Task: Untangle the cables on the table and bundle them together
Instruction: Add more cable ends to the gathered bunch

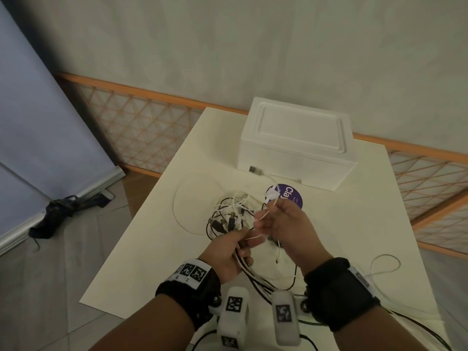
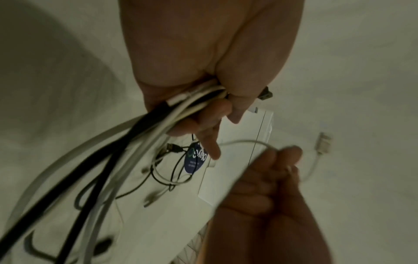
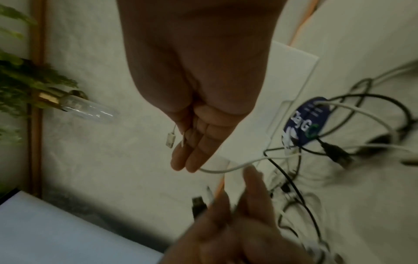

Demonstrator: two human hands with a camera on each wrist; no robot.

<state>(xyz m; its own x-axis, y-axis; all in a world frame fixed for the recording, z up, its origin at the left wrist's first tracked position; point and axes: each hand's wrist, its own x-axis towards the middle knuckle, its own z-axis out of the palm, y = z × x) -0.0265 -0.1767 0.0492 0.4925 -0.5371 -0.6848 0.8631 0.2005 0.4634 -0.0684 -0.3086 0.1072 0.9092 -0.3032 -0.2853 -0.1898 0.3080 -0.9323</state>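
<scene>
— White and black leads run together through our left hand (image 1: 229, 252); what do we make of the grip?

— Our fingers are curled round the bundle of cables (image 2: 144, 125), which trails back off the near edge of the tabletop (image 1: 152, 224). Our right hand (image 1: 286, 229), just at 3 o'clock of the left, pinches a thin white cable (image 1: 262, 216) between thumb and fingertips, with its small white connector (image 3: 170, 139) hanging past the fingers.

— And the rest of the cables?

— At 12 o'clock from our hands a loose tangle (image 1: 228, 216) of black and white leads with dark plugs lies on the tabletop, one white loop (image 1: 182, 188) swinging wide toward 10 o'clock. Just at 1 o'clock a round purple label (image 1: 288, 196) lies flat, touched by the tangle.

— Farther out?

— A white foam box (image 1: 296, 145) with its lid on stands at 12 o'clock, and a white lead's metal plug (image 1: 255, 170) rests against its near side. Another thin white loop (image 1: 385, 264) lies at 3 o'clock, beyond our right wrist.
</scene>
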